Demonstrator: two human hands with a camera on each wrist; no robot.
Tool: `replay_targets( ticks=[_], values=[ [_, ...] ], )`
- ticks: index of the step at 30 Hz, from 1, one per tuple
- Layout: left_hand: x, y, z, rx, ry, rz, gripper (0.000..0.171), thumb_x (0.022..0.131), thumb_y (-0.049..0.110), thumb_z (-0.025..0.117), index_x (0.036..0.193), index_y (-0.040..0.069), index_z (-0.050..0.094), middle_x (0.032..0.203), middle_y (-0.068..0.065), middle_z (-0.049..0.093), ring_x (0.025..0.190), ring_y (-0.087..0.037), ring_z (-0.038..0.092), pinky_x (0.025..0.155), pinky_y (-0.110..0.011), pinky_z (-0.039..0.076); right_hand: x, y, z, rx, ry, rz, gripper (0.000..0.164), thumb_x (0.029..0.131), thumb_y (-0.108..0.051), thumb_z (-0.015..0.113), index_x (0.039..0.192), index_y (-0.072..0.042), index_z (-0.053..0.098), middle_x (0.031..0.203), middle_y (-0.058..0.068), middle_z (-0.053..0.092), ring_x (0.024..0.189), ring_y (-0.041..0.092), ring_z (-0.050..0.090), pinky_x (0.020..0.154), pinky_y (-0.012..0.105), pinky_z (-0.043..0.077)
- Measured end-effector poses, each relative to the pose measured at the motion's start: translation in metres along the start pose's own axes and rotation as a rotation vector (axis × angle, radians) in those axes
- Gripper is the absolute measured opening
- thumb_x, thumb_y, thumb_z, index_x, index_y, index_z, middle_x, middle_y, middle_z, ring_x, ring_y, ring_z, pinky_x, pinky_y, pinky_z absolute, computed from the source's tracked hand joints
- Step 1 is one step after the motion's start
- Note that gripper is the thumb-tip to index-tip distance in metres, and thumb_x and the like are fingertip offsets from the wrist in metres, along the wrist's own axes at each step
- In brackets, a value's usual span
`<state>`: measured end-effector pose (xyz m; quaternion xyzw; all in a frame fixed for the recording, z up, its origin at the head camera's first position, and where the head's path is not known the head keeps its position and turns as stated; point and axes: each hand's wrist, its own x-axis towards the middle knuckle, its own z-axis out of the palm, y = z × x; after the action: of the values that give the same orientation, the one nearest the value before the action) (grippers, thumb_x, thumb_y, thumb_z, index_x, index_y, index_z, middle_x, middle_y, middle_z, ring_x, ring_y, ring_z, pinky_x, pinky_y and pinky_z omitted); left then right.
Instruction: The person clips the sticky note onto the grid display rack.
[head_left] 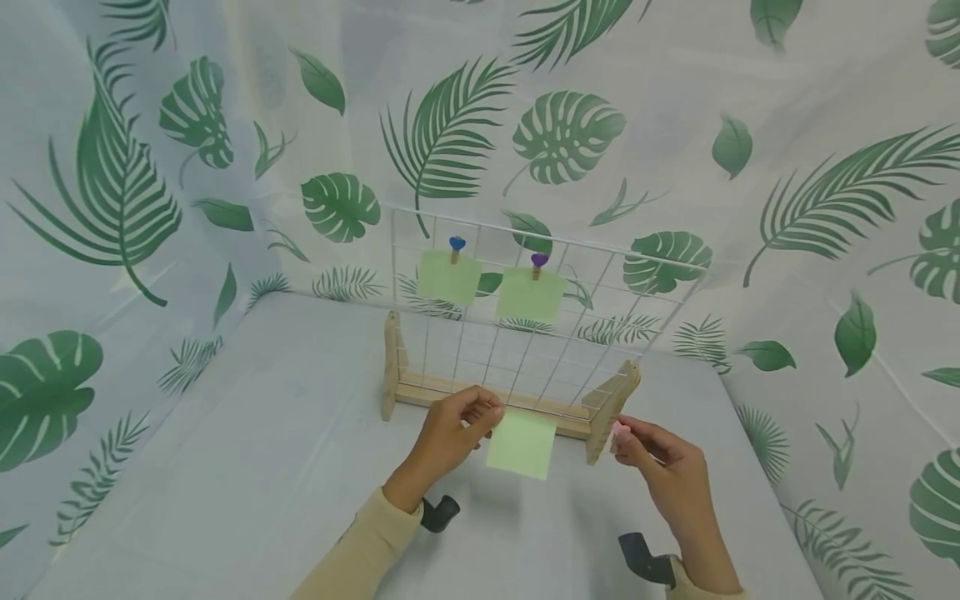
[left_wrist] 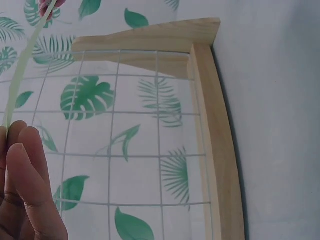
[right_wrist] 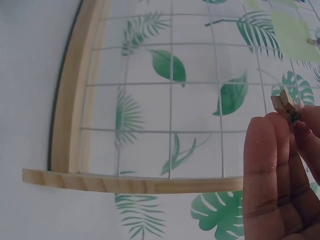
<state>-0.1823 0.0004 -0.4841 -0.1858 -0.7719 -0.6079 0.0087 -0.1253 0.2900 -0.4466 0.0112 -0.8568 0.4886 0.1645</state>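
In the head view my left hand (head_left: pixel 450 429) pinches a light green sticky note (head_left: pixel 521 443) by its upper left corner, in front of the rack's wooden base. The left wrist view shows that note nearly edge-on above the fingers (left_wrist: pixel 32 170). My right hand (head_left: pixel 671 467) pinches a small clothespin with a pink top (head_left: pixel 620 433) beside the rack's right foot. Its wooden jaws point away from the fingers in the right wrist view. Behind both hands stands a white wire grid rack (head_left: pixel 480 350), where two green notes hang, one under a blue-heart clothespin (head_left: pixel 457 246), one under a purple-heart clothespin (head_left: pixel 538 265).
The rack's wooden feet (head_left: pixel 392 367) and base bar (head_left: pixel 420 395) stand on a white covered table (head_left: pixel 285 433). A leaf-patterned curtain (head_left: pixel 465 50) rises behind and at both sides. Black wrist mounts (head_left: pixel 647 560) sit under both wrists.
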Motion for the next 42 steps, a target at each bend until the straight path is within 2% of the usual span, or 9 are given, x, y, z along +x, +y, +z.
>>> replay_targets(
  ticks=[7, 14, 17, 22, 25, 31, 39, 42],
  values=[
    [0.003, 0.001, 0.001, 0.001, 0.014, 0.014, 0.016, 0.109, 0.022, 0.069, 0.111, 0.008, 0.075, 0.089, 0.000, 0.074, 0.077, -0.025, 0.072, 0.059, -0.025, 0.059, 0.000, -0.004, -0.003, -0.008, 0.010, -0.015, 0.024, 0.104, 0.003, 0.069, 0.125, 0.015, 0.072, 0.113, 0.031, 0.075, 0.079, -0.004, 0.069, 0.071, 0.014, 0.059],
    [0.007, 0.004, -0.001, 0.005, 0.018, 0.033, 0.016, 0.109, 0.023, 0.069, 0.112, 0.008, 0.076, 0.091, 0.000, 0.075, 0.077, -0.016, 0.070, 0.061, -0.026, 0.059, 0.002, -0.006, -0.003, -0.003, 0.027, -0.037, 0.023, 0.103, 0.003, 0.071, 0.123, 0.014, 0.073, 0.111, 0.029, 0.075, 0.080, -0.004, 0.070, 0.071, 0.014, 0.059],
    [0.011, 0.004, -0.003, 0.017, 0.030, 0.051, 0.015, 0.108, 0.022, 0.070, 0.111, 0.009, 0.076, 0.091, 0.000, 0.075, 0.076, -0.014, 0.069, 0.062, -0.026, 0.058, 0.003, -0.006, -0.003, 0.001, 0.035, -0.040, 0.021, 0.102, 0.003, 0.071, 0.121, 0.013, 0.074, 0.103, 0.021, 0.077, 0.078, -0.003, 0.071, 0.071, 0.014, 0.059],
    [0.017, 0.005, -0.006, 0.037, 0.037, 0.082, 0.013, 0.108, 0.020, 0.070, 0.109, 0.008, 0.076, 0.092, -0.001, 0.076, 0.077, -0.014, 0.069, 0.066, -0.026, 0.059, 0.004, -0.009, -0.005, 0.008, 0.046, -0.040, 0.020, 0.103, 0.002, 0.071, 0.120, 0.011, 0.075, 0.091, -0.004, 0.075, 0.077, -0.002, 0.071, 0.072, 0.014, 0.059],
    [0.020, 0.008, -0.007, 0.060, 0.037, 0.095, 0.012, 0.107, 0.019, 0.070, 0.109, 0.008, 0.076, 0.095, -0.001, 0.077, 0.080, -0.012, 0.069, 0.072, -0.026, 0.058, 0.005, -0.010, -0.007, 0.018, 0.052, -0.043, 0.020, 0.103, 0.002, 0.071, 0.120, 0.011, 0.075, 0.088, -0.012, 0.073, 0.078, -0.002, 0.071, 0.073, 0.014, 0.059],
    [0.026, 0.012, -0.008, 0.088, 0.027, 0.126, 0.011, 0.107, 0.017, 0.071, 0.110, 0.008, 0.076, 0.097, -0.002, 0.078, 0.082, -0.011, 0.068, 0.076, -0.027, 0.058, 0.008, -0.012, -0.007, 0.019, 0.059, -0.086, 0.018, 0.102, 0.004, 0.071, 0.118, 0.011, 0.076, 0.092, -0.014, 0.072, 0.079, -0.003, 0.071, 0.073, 0.014, 0.059],
    [0.031, 0.017, -0.009, 0.074, -0.006, 0.157, 0.012, 0.107, 0.017, 0.071, 0.112, 0.007, 0.076, 0.098, -0.005, 0.079, 0.082, -0.026, 0.074, 0.070, -0.027, 0.058, 0.013, -0.018, -0.007, 0.032, 0.066, -0.121, 0.014, 0.101, 0.006, 0.071, 0.113, 0.012, 0.076, 0.095, -0.019, 0.071, 0.079, -0.003, 0.070, 0.073, 0.013, 0.059],
    [0.034, 0.020, -0.009, 0.067, -0.012, 0.159, 0.013, 0.107, 0.018, 0.071, 0.112, 0.007, 0.076, 0.098, -0.005, 0.079, 0.082, -0.027, 0.075, 0.069, -0.027, 0.057, 0.016, -0.020, -0.009, 0.033, 0.070, -0.129, 0.014, 0.101, 0.007, 0.071, 0.113, 0.012, 0.076, 0.095, -0.020, 0.070, 0.079, -0.003, 0.070, 0.074, 0.013, 0.058]
  ],
)
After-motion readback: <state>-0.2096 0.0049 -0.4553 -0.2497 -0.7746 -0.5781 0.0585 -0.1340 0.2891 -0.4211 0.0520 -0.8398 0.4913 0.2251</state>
